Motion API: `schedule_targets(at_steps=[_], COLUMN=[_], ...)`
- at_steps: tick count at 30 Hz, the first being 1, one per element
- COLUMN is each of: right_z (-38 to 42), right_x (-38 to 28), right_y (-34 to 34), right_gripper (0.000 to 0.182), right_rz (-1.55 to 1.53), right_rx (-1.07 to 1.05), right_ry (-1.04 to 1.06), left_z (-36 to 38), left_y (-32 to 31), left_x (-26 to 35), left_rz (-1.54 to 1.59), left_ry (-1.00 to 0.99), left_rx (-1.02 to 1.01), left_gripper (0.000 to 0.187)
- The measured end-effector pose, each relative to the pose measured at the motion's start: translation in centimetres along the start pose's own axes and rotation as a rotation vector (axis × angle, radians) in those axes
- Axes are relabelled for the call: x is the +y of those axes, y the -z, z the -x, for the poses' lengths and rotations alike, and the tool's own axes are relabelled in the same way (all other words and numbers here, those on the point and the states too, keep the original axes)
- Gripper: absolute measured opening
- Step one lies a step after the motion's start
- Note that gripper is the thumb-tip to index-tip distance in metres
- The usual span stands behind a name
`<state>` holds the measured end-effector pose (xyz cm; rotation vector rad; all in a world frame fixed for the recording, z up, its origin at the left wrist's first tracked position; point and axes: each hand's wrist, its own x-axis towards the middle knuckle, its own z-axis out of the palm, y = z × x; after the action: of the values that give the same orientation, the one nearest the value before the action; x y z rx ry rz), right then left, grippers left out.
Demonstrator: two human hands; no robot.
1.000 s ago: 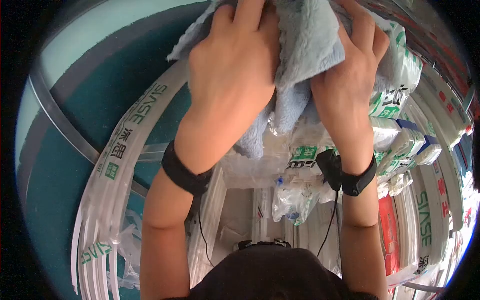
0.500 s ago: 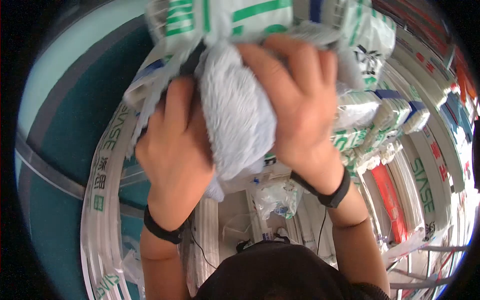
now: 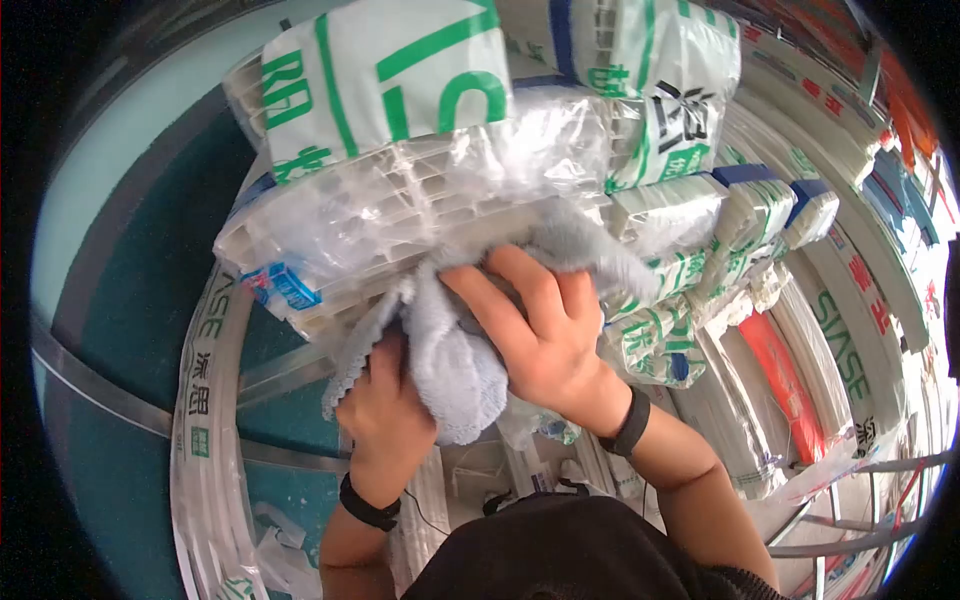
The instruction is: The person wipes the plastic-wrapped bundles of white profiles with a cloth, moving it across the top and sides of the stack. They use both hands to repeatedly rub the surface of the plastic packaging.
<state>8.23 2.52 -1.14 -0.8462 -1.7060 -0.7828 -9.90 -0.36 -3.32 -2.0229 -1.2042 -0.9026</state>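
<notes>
A fluffy grey-blue cloth [image 3: 455, 375] is bunched between my two hands, in front of the open ends of a stack of white profiles [image 3: 400, 215] wrapped in clear plastic. My left hand [image 3: 385, 430] grips the cloth's lower left part, its fingertips hidden in the folds. My right hand [image 3: 545, 340] has its fingers bent over the cloth's upper right part, close to the profile ends. One end of the cloth spreads to the right beyond my right fingers. A white wrapper with green print [image 3: 410, 75] covers the top of the stack.
More wrapped profile bundles [image 3: 750, 215] lie to the right, beside a red strip [image 3: 785, 390]. Long wrapped profiles [image 3: 205, 390] run down the left side, next to a metal bar [image 3: 100, 385]. A plastic bag [image 3: 285, 560] is at the lower left.
Both hands and the cloth have moved down, away from the wrapper. The profile ends now show above them. The cloth has spread out to the right under my right hand.
</notes>
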Motion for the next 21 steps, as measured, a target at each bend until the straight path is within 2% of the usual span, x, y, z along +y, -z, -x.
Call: schedule_targets(at_steps=[2, 3, 9, 10, 13, 17, 21], right_z=[1.7, 2.5, 5.6, 6.3, 9.0, 9.3, 9.3], right_x=[-0.6, -0.9, -0.9, -1.1, -1.3, -1.0, -0.8], right_y=[0.3, 0.4, 0.6, 0.8, 1.0, 1.4, 1.4], right_gripper=[0.041, 0.041, 0.038, 0.039, 0.039, 0.039, 0.039], right_rz=[-0.015, -0.021, -0.078, -0.084, -0.036, -0.114, -0.137], right_rx=[-0.090, -0.134, -0.178, -0.199, -0.290, -0.363, -0.358], right_ry=[-0.043, -0.065, -0.141, -0.156, -0.113, -0.104, -0.096], left_z=[0.6, 0.9, 4.7, 5.1, 6.0, 10.7, 12.1], left_y=[0.0, 0.7, -2.0, -1.4, -2.3, -3.9, -4.0], left_x=[-0.1, 0.4, 0.9, 1.5, 2.3, 3.0, 4.0], left_rz=[-0.066, -0.042, 0.144, 0.116, 0.095, 0.255, 0.242], left_ry=[-0.073, -0.029, -0.039, 0.007, -0.049, 0.081, 0.155], left_rx=[0.003, -0.106, -0.012, -0.154, -0.096, -0.340, -0.388], left_gripper=[0.045, 0.040, 0.035, 0.031, 0.031, 0.033, 0.034])
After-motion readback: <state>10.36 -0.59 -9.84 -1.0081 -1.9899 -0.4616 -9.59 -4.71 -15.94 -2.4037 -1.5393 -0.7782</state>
